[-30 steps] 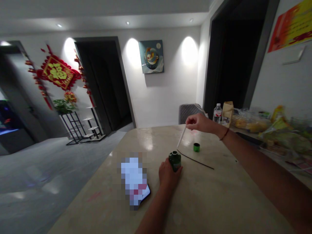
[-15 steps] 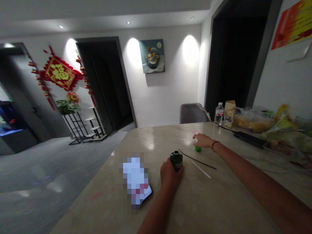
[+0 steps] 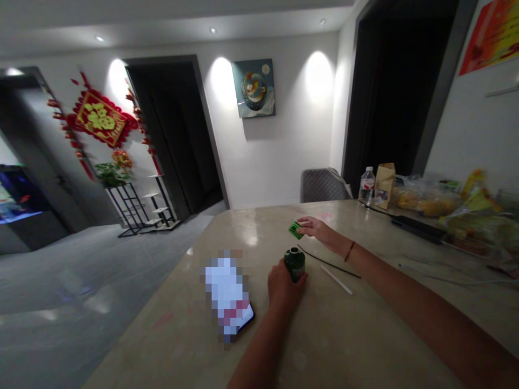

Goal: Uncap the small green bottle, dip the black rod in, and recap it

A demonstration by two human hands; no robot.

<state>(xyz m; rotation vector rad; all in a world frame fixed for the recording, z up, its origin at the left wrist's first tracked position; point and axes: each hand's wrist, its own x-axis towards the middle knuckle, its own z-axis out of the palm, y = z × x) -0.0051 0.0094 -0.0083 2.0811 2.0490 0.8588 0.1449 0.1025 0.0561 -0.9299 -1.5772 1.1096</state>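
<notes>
My left hand is wrapped round a dark green bottle, which stands upright on the table with its mouth uncovered. A bright green cap is pinched in the fingers of my right hand. It is tilted, with ridges or slots showing on the side toward me, and hangs just behind the bottle's mouth, apart from it. To the right of the bottle lie a thin black stick or cord and a short white stick. The bottle's lower part is partly covered by my fingers.
A phone, mostly blurred out, lies left of my left forearm on the stone-like table. At the right back are a water bottle, a paper bag, a long black object and several plastic bags.
My right hand has lifted the green cap off the table and carried it left, to behind the bottle. The left hand still holds the bottle in place.
</notes>
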